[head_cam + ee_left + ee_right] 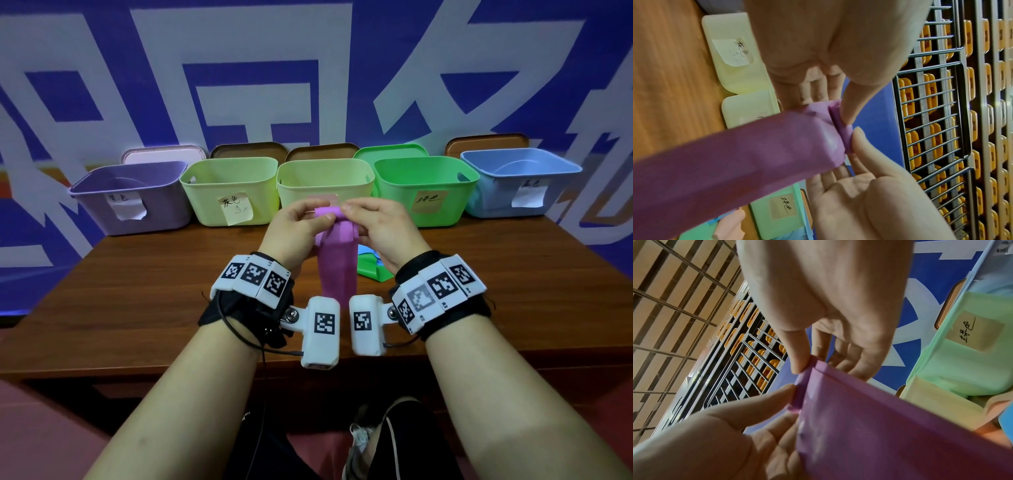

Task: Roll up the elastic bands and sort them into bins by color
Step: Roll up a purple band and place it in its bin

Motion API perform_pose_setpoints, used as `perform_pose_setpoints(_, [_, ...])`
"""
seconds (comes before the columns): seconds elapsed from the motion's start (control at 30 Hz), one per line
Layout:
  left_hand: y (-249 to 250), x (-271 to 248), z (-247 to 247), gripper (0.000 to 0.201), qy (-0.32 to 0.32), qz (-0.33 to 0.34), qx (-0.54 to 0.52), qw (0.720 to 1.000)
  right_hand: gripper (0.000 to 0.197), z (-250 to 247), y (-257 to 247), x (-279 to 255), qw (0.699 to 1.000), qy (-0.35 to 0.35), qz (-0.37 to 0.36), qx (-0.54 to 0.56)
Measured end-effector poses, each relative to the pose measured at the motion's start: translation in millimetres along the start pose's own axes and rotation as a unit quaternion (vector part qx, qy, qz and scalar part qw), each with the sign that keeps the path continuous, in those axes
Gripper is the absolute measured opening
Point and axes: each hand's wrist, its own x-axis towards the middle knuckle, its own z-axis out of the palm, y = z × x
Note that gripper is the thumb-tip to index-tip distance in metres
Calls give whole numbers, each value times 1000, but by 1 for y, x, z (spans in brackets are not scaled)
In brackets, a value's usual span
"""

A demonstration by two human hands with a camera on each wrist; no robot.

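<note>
five bins (323, 178) stand in a row on the table (144, 291) beyond my fingers (310, 209), lids (248, 150) propped behind them. the band (337, 267) hangs from my fingers down between my wrists. another band (371, 267) lies on the table just under my right hand (383, 229), left hand (294, 229) beside it.

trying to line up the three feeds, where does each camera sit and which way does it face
Head: worn on the head, looking forward and down at the table, the bins, both forearms, the left hand and right hand.
Left wrist: looks along the left hand at the purple band; the right hand also shows.
Right wrist: looks along the right hand at the band; the left hand also shows.
Shared: all show both hands pinching the band's rolled end; all show the green bin.
</note>
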Motion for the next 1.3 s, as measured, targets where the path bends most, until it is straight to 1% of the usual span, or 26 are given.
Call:
perform_pose_setpoints(0.07, [1, -1, 0, 6, -5, -21, -12, 1000, 14, 0, 1, 2, 1000, 11, -8, -3])
perform_pose_setpoints(0.17, [1, -1, 0, 16, 2, -32, -5, 999, 19, -1, 1, 3, 1000, 12, -10, -4])
perform_pose_setpoints(0.23, [1, 0, 0, 17, 11, -28, -1, 1000, 22, 0, 2, 2, 1000, 11, -7, -3])
perform_pose_setpoints(0.33, [1, 2, -2, 12, 16, -16, -9, 1000, 24, 0, 1, 0, 1000, 4, -3, 6])
perform_pose_setpoints(0.43, [2, 3, -2, 5, 20, -3, -9, 1000, 25, -1, -1, -1, 999, -8, 23, 41])
perform_pose_setpoints(0.5, [4, 1, -2, 9, 15, 8, -13, 1000, 20, 0, -1, -2, 999, -16, 29, 33])
perform_pose_setpoints(0.6, [7, -1, -2, 15, 12, 8, -38, 999, 12, 2, 0, 0, 1000, -8, 7, 5])
perform_pose_setpoints(0.7, [5, -2, -2, 5, 8, -16, -30, 999, 9, 2, 1, 2, 1000, 1, -13, 1])
perform_pose_setpoints(0.8, [2, -2, -1, 16, 19, -27, -13, 999, 16, 1, -1, 1, 1000, -5, -17, 7])
perform_pose_setpoints(0.83, [3, -2, -1, 16, 24, -23, -13, 999, 19, 1, -1, 0, 1000, -7, -16, 12])
perform_pose_setpoints(0.97, [6, -2, -1, 6, 24, -9, -19, 999, 25, 2, -2, -2, 999, -12, 2, 34])
perform_pose_setpoints(1.03, [7, -3, -1, 10, 24, -2, -31, 999, 31, 1, -3, -2, 999, -15, 13, 49])
perform_pose_setpoints(1.07, [8, -4, -1, 14, 25, 0, -37, 999, 29, 1, -4, -3, 998, -16, 22, 57])
perform_pose_setpoints(1.13, [10, -5, -1, 18, 20, 11, -48, 999, 15, 1, -5, -4, 998, -28, 36, 52])
perform_pose_setpoints(1.23, [10, -6, -2, 21, 8, 19, -63, 998, 11, 1, -3, -3, 999, -27, 20, 9])
perform_pose_setpoints(1.3, [7, -6, -3, 17, 7, 7, -62, 998, 9, 0, -2, -2, 1000, -17, 6, 4])
